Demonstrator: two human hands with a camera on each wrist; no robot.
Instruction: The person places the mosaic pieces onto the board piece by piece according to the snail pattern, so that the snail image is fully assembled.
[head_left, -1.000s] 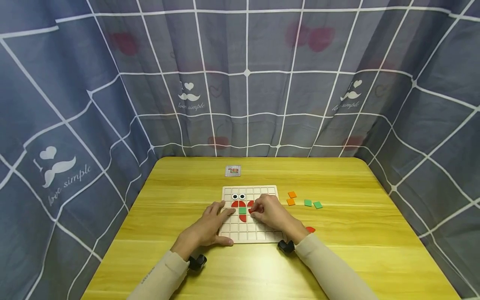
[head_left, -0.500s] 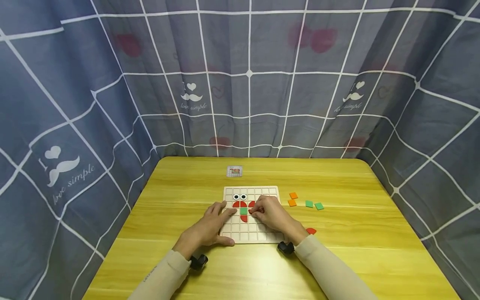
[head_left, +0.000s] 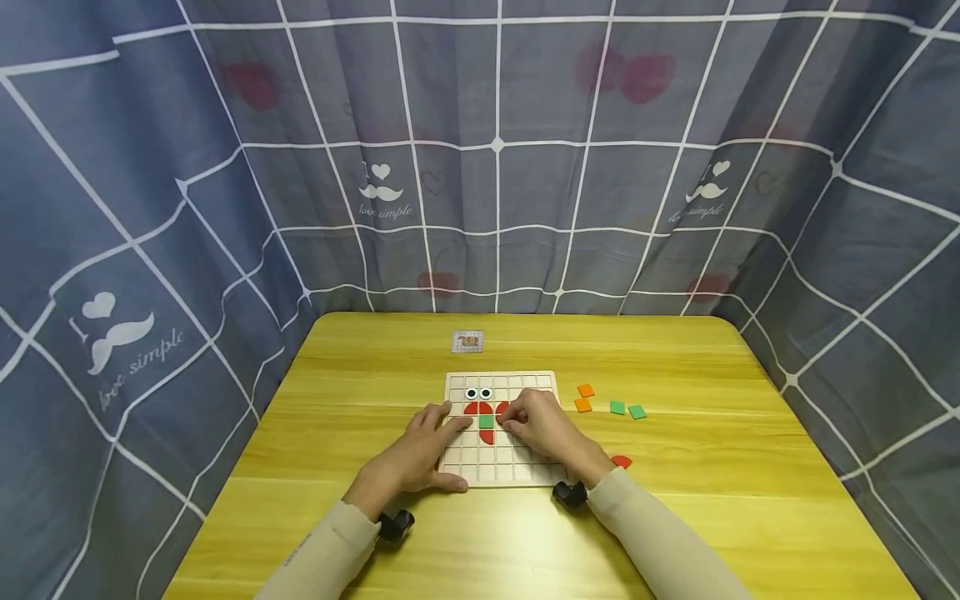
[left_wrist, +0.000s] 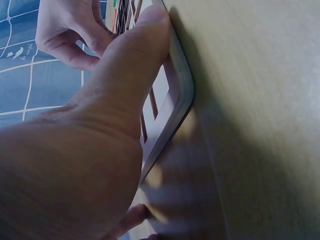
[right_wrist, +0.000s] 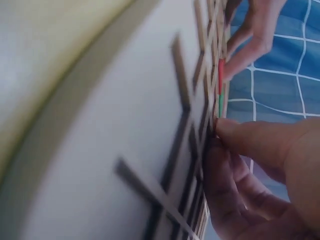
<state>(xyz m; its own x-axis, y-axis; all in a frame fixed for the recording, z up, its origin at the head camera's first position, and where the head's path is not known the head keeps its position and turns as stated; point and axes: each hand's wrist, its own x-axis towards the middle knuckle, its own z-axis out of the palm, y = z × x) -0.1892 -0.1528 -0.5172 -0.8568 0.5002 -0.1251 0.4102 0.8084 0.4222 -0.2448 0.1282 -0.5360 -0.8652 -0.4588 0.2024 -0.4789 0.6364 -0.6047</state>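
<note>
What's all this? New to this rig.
No robot: a person's bare left hand and right hand. The wide picture is from a camera on the head, the close-ups from the left and right wrists. On the table lies a gridded board with red quarters, a green square and two eye discs. A picture card lies beyond it; orange squares, green squares and a red piece lie right of the board. The left rests on the board; the right seems to pinch another red piece, mostly hidden.

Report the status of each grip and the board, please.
Left grip: resting on the board. Right grip: pinching a red piece, mostly hidden. Board: flat on the table, no obstruction seen.
</note>
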